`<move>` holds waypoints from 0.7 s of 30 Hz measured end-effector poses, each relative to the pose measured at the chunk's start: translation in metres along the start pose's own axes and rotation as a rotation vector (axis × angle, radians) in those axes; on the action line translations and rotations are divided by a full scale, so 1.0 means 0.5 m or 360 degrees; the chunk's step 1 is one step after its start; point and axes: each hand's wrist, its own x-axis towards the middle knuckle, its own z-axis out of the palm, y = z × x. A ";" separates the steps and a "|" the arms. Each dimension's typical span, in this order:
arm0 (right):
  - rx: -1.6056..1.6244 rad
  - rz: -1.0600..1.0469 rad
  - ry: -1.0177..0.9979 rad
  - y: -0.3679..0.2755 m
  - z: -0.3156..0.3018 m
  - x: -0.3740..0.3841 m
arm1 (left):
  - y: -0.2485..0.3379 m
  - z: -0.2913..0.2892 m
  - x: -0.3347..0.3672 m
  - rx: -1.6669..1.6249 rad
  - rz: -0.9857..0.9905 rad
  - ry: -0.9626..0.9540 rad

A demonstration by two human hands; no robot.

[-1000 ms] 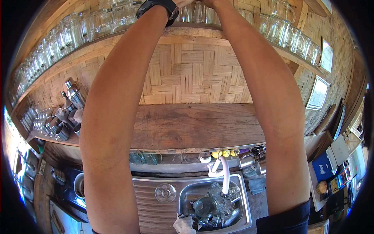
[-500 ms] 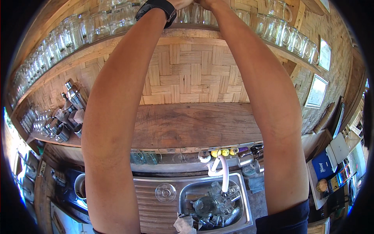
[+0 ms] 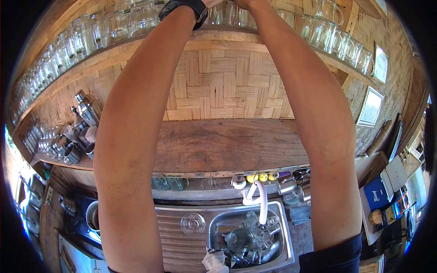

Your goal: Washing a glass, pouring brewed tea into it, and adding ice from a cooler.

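Note:
Both my forearms reach straight up to the high wooden shelf (image 3: 136, 48) that is lined with clear glasses (image 3: 95, 32) and glass mugs (image 3: 330, 32). My left hand (image 3: 212, 2) is almost wholly cut off by the top edge, just past a black wristwatch (image 3: 182, 7). My right hand (image 3: 248, 3) is cut off the same way, close beside the left and in front of the glasses in the shelf's middle. What the fingers hold or touch is hidden.
A woven bamboo wall backs a wooden bar counter (image 3: 227, 145). Metal shakers and cups (image 3: 84, 113) stand at its left end. Below is a steel sink (image 3: 218, 216) full of glasses (image 3: 250, 239), with a white tap hose (image 3: 262, 204), an upturned glass (image 3: 192, 223) and a cloth (image 3: 214, 263).

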 end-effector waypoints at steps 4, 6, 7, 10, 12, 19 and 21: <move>0.0018 -0.0014 0.0063 0.012 0.003 0.006 | -0.019 0.013 0.025 0.0027 0.0006 0.0010; 0.0068 -0.0028 0.0055 -0.013 0.003 0.005 | -0.058 -0.002 0.051 0.0107 0.0057 -0.0001; 0.0076 -0.0013 0.0048 -0.010 0.002 0.004 | -0.058 0.003 0.051 0.0142 0.0113 -0.0037; 0.0133 0.0075 0.0104 -0.005 -0.002 0.004 | -0.047 0.004 0.043 0.0209 0.0075 -0.0061; 0.0191 0.0214 0.0249 0.008 -0.011 0.010 | -0.015 0.013 0.025 0.0214 -0.0051 0.0010; 0.0054 0.0476 0.0375 0.033 -0.088 -0.055 | 0.085 -0.014 -0.055 0.0498 0.0477 0.0348; 0.0056 0.0471 0.0408 0.042 -0.086 -0.065 | 0.084 0.000 -0.045 0.0404 0.0574 0.0235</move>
